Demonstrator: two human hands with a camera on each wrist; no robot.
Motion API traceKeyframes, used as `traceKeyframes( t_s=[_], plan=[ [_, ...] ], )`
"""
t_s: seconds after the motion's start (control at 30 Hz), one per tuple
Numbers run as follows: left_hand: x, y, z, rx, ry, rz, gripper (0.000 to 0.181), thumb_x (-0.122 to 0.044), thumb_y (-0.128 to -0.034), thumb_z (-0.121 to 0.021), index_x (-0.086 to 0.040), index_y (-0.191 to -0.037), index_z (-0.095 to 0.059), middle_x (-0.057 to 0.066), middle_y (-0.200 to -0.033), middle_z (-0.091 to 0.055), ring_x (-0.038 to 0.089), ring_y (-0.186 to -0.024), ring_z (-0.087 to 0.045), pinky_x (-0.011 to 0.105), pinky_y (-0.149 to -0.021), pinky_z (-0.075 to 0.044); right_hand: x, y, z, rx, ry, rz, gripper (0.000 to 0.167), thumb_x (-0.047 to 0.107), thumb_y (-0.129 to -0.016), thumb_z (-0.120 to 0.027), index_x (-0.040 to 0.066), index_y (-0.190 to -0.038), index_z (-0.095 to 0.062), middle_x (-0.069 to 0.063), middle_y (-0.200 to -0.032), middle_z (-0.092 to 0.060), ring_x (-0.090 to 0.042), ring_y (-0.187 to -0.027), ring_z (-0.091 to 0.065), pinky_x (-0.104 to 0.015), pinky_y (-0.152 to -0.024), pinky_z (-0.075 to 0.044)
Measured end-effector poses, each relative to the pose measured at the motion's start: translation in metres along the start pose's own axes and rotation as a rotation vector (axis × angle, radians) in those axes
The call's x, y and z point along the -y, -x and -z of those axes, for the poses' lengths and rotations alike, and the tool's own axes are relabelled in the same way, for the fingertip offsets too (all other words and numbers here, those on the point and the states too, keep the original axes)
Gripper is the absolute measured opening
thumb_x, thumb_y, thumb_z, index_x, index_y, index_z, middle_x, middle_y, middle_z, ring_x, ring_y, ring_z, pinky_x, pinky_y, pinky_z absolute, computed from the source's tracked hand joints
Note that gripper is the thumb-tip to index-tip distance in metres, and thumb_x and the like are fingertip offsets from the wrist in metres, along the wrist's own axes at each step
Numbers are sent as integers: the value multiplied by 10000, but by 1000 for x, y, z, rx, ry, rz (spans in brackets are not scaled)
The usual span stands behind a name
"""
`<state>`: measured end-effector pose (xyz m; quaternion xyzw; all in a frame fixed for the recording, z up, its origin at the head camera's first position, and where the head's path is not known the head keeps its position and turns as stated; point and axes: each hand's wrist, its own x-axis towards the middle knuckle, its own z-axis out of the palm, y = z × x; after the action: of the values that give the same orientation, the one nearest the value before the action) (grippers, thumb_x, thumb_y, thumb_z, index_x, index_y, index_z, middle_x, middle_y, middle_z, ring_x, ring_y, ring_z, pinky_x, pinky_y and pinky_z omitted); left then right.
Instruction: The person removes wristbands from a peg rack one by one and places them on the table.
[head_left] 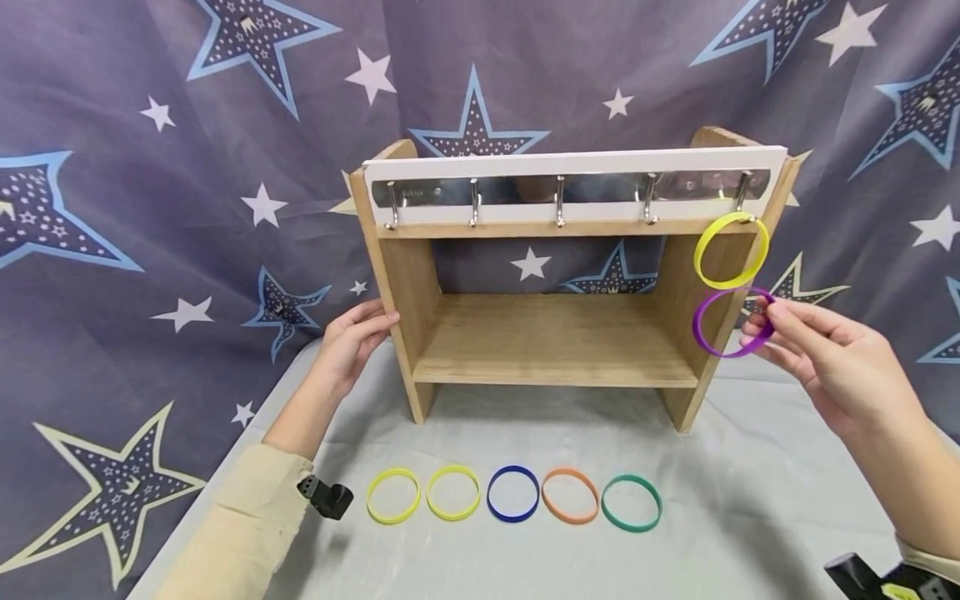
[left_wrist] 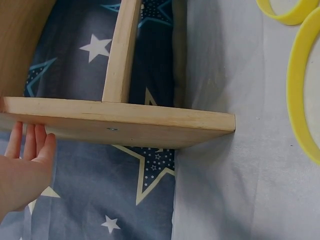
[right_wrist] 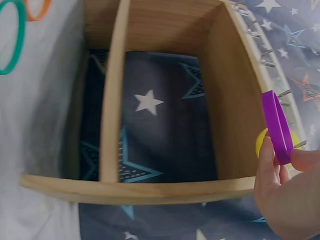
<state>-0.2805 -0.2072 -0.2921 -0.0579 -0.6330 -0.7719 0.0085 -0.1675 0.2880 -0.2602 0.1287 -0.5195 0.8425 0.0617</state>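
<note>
A wooden shelf (head_left: 555, 342) carries a metal rail (head_left: 517, 192) with several hooks across its upper front. My left hand (head_left: 351, 348) touches the shelf's left side panel (left_wrist: 120, 125) with its fingers straight. In my right hand (head_left: 847, 367) a purple wristband (right_wrist: 277, 127) is pinched between thumb and fingers, beside the right side panel. Just above it, a yellow wristband (head_left: 699, 254) hangs from the rightmost hook (head_left: 742, 192). The purple band is below the yellow one in the head view; whether the two touch I cannot tell.
On the grey tablecloth before the shelf lies a row of wristbands: two yellow ones, the first at far left (head_left: 393, 522), then a blue band (head_left: 513, 519), an orange band (head_left: 572, 521) and a green band (head_left: 632, 527). A star-patterned curtain (head_left: 315, 150) hangs behind.
</note>
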Motion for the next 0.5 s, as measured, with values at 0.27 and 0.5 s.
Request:
traceKeyframes(
  t_s=[0.27, 0.5],
  plan=[
    [0, 0, 0, 5, -6, 5, 394, -17, -918, -577, 24, -1298, -482, -120, -969, -674, -11, -964, -640, 113, -942, -507, -17, 8, 17, 47, 27, -20, 310, -39, -983, -439, 37, -996, -739, -63, -901, -763, -129, -844, -728, -226, -751, -616],
    [0, -1, -1, 1, 9, 5, 353, -22, -908, -599, -14, -1252, -517, -97, -1028, -651, -4, -980, -639, 116, -948, -507, -28, 15, 28, 55, 102, -55, 335, -41, -988, -428, 68, -984, -744, -34, -888, -759, -115, -822, -721, -217, -750, -612]
  ],
)
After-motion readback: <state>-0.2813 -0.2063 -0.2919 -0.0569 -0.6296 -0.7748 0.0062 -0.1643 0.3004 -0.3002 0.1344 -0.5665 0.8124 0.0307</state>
